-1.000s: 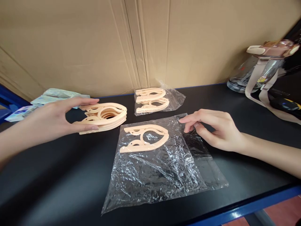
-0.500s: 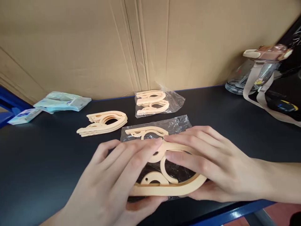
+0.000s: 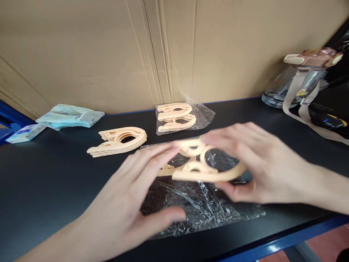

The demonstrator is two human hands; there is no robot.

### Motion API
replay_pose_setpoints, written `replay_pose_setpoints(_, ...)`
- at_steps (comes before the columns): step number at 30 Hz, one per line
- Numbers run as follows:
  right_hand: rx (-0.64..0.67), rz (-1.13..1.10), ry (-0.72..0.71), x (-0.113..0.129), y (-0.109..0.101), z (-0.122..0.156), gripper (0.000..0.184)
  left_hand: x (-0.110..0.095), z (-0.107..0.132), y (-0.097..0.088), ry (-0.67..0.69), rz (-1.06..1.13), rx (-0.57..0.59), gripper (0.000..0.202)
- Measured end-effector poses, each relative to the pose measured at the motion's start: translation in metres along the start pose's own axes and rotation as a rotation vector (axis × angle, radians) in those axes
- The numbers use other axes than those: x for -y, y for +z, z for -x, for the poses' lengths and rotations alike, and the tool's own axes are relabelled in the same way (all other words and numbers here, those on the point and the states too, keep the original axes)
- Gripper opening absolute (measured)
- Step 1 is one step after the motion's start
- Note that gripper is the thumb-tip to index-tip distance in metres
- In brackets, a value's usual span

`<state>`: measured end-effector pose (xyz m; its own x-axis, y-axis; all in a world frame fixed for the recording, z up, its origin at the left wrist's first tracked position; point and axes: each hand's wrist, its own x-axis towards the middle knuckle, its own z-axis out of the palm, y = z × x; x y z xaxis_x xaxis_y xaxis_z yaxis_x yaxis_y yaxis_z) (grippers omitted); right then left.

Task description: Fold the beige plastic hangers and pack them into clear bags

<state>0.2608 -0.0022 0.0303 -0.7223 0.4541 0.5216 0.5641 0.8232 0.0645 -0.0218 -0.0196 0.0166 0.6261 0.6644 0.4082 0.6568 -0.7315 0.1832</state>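
My right hand grips a cream folding hanger by its rounded end, thumb below and fingers on top. The hanger is folded and a little blurred, held above a clear plastic bag. At its other end, my left hand is spread, with thumb and fingers apart; the fingertips are close to the hanger's upper arm, and I cannot tell whether they touch it. Another cream hanger lies on the bag beneath, partly hidden by my left fingers and the held hanger.
A stack of cream folding hangers lies to the left on the black table. Behind, more hangers rest in a clear bag. Blue tissue packs lie far left. A clear bottle with a strap stands far right, before a cardboard wall.
My right hand has lifted the hanger up and away from me, uncovering the bag beneath. The fingers and thumb of my left hand have opened off the hanger's near arm.
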Motion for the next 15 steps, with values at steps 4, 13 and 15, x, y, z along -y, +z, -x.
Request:
replay_pose_setpoints(4, 0.172, 0.117, 0.153, -0.046, -0.024, 0.010, 0.061, 0.030, -0.002, -0.007, -0.086, 0.034, 0.089, 0.038)
replay_pose_setpoints(13, 0.338, 0.003, 0.086, -0.069, -0.038, 0.033, 0.074, 0.060, -0.002, 0.001, -0.104, 0.025, 0.355, 0.045)
replay_pose_setpoints(15, 0.374, -0.059, 0.047, -0.056, -0.037, 0.029, 0.076, 0.058, -0.002, 0.001, -0.097, 0.012, 0.356, 0.046)
